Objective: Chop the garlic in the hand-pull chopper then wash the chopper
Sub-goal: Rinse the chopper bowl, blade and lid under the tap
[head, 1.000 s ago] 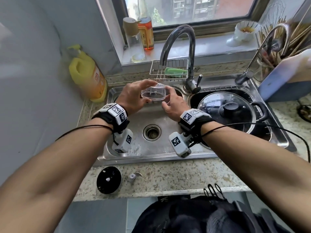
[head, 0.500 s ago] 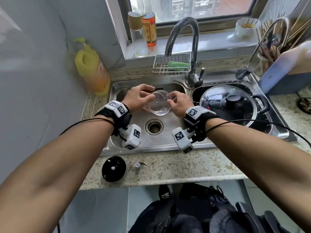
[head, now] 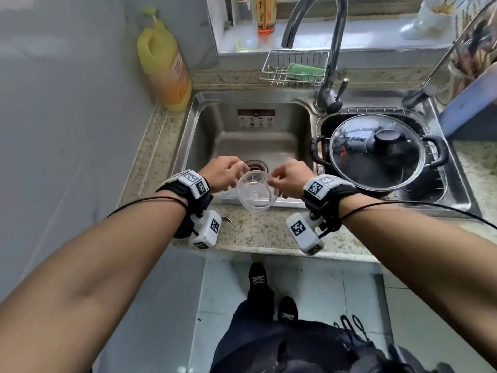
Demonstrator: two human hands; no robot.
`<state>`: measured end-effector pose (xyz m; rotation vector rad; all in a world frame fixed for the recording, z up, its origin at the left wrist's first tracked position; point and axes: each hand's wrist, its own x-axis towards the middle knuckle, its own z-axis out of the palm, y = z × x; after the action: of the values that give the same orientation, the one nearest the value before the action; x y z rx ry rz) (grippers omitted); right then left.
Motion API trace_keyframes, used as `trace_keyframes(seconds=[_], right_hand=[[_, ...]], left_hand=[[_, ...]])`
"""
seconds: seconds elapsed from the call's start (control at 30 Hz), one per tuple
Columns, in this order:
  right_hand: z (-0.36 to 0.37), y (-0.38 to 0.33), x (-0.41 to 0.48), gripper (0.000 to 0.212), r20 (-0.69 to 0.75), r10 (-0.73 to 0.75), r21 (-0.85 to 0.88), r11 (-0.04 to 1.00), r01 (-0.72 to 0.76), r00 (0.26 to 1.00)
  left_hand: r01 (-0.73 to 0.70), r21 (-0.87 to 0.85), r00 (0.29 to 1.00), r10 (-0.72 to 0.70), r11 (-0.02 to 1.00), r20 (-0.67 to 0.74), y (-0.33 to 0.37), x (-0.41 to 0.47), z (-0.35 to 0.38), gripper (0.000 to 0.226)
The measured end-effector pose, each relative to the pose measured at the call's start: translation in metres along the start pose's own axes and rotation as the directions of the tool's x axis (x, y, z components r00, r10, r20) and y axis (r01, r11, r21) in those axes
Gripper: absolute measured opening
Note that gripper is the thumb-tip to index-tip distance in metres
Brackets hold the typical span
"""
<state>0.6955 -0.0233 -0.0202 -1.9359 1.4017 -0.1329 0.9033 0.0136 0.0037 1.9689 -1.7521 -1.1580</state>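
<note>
Counter: we stand at a speckled granite worktop [head: 258, 232] with a stainless steel double sink [head: 188, 125] set into it; grey floor tiles and our dark shoes show below its front edge
Chopper bowl: we hold the clear round plastic chopper bowl [head: 255, 195] above the sink's front rim, at six o'clock from the drain of the left basin; its open mouth is tipped up towards us, a small central post shows on its floor, and we see no garlic inside
Left hand: our left hand [head: 220, 175] sits at the bowl's ten o'clock; the fingers are curled and the tips pinch the rim
Right hand: our right hand [head: 289, 179] sits at the bowl's two o'clock; thumb and fingertips are drawn together and pinch the opposite rim; both wrists wear black straps with white coded marker blocks
Right basin: at three o'clock from the bowl sits a black two-handled pot under a domed glass lid [head: 376, 152]
Back of sink: at twelve o'clock rises a curved grey metal tap [head: 333, 49]; beside it a wire rack [head: 293, 68] holds a green sponge [head: 304, 71]; at eleven o'clock stands a yellow plastic detergent bottle [head: 164, 65]
</note>
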Motion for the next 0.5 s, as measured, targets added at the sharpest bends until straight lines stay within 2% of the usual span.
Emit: trace_keyframes(seconds=[0.17,0.3,0.5], right_hand=[[0.013,-0.006,-0.007,0.02,0.086,-0.109,-0.119,0.986,0.118,0.99],[0.022,-0.013,-0.011,0.016,0.104,-0.117,-0.2,0.97,0.136,0.988],[0.028,-0.015,-0.014,0.015,0.173,-0.106,-0.292,0.944,0.154,0.979]], left_hand=[[-0.006,0.116,1.0,0.005,0.993,0.008,-0.021,-0.017,0.012,0.022],[-0.008,0.158,1.0,0.005,0.987,0.02,-0.036,-0.027,0.013,0.029],[0.008,0.342,0.993,-0.048,0.94,0.108,-0.048,-0.036,0.013,0.047]])
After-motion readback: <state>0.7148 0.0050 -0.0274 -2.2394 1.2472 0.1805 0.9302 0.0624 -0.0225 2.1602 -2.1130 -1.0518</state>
